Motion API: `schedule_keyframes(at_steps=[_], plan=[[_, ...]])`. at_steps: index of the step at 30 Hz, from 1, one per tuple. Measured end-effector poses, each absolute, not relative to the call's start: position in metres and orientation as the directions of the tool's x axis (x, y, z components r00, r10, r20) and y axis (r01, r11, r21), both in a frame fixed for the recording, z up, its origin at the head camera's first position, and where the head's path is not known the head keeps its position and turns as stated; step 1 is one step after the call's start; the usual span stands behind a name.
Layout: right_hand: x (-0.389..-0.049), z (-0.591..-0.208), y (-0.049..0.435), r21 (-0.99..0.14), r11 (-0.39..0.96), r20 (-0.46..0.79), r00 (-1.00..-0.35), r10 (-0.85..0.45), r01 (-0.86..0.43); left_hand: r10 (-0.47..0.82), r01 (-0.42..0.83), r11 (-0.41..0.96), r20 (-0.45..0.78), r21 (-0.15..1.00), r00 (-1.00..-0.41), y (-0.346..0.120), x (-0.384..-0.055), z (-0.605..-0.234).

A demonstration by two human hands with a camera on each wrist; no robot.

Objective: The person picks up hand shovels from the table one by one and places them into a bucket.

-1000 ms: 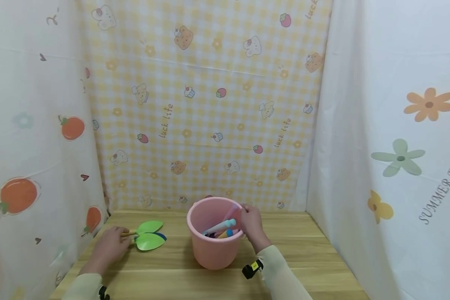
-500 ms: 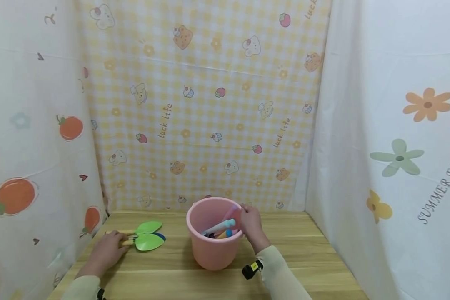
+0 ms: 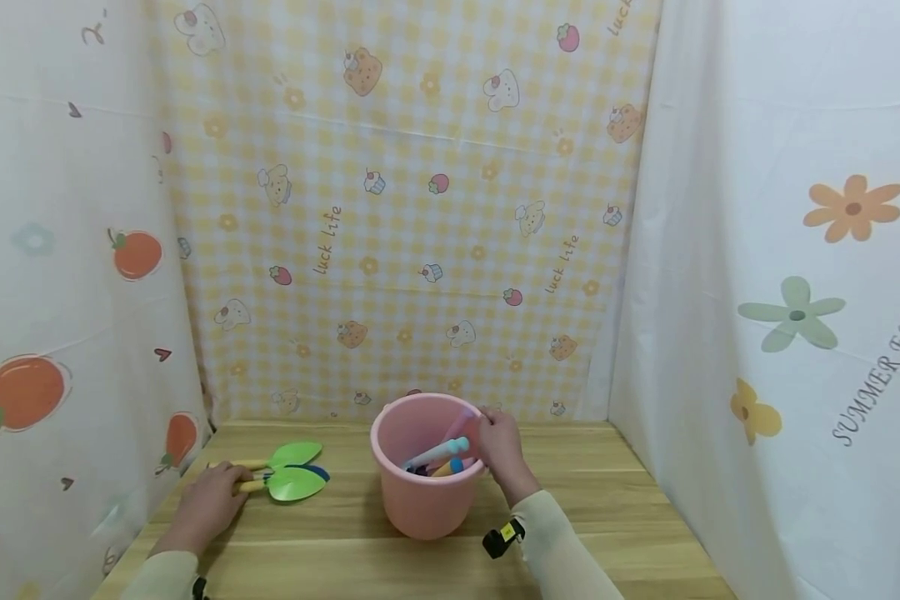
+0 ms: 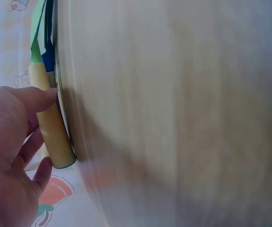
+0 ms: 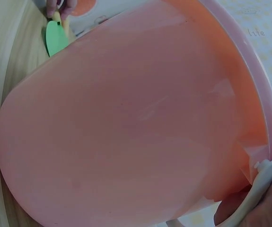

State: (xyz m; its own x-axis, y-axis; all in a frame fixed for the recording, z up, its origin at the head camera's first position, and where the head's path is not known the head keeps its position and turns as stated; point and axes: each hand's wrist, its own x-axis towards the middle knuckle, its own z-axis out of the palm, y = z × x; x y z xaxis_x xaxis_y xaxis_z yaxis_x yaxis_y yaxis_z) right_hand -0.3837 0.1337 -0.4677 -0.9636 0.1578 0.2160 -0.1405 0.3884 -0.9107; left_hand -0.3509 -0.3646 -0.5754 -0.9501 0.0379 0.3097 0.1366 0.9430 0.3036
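A pink bucket point(image 3: 427, 504) stands upright on the wooden table, with several long tools point(image 3: 438, 454) inside it, including a pale blue one and one with an orange and blue end. My right hand point(image 3: 501, 443) grips the bucket's right rim beside its white handle point(image 5: 263, 182). At the left, my left hand point(image 3: 208, 504) holds small garden trowels point(image 3: 298, 483) by their wooden handles; in the left wrist view the thumb lies across one handle point(image 4: 55, 127) and the fingers are behind it. The trowels have green leaf-shaped blades, with a dark blue one partly hidden underneath.
The wooden table point(image 3: 330, 558) is walled in by hanging cloths. A yellow checked cloth point(image 3: 420, 250) is at the back, with white printed cloths at the left point(image 3: 67, 292) and right point(image 3: 720, 208). Black cameras are strapped to both wrists.
My left hand has slid left and slightly nearer along the wooden handles, while the trowels stay about where they were. The right hand and bucket hold still; the head view has shifted a little.
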Motion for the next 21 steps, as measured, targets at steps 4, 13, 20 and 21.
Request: schedule_keyframes(at_steps=[4,13,20,21], plan=[[-0.384,-0.468,0.134,-0.910,0.388,0.223,-0.963,0.154,-0.148,0.047,0.153,0.943,0.335,0.296,-0.941,-0.365,-0.351,-0.576],[-0.382,-0.468,0.133,-0.915,0.379,0.211,-0.966,0.151,-0.141,0.067,0.155,0.945,0.293,0.288,-0.954,-0.367,-0.350,-0.573],[-0.382,-0.467,0.133,-0.915,0.378,0.210,-0.966,0.150,-0.140,0.069,0.135,0.933,0.204,0.332,-0.977,-0.367,-0.348,-0.563],[-0.382,-0.467,0.133,-0.915,0.378,0.209,-0.966,0.150,-0.139,0.071,0.134,0.931,0.193,0.341,-0.979,-0.367,-0.348,-0.562]])
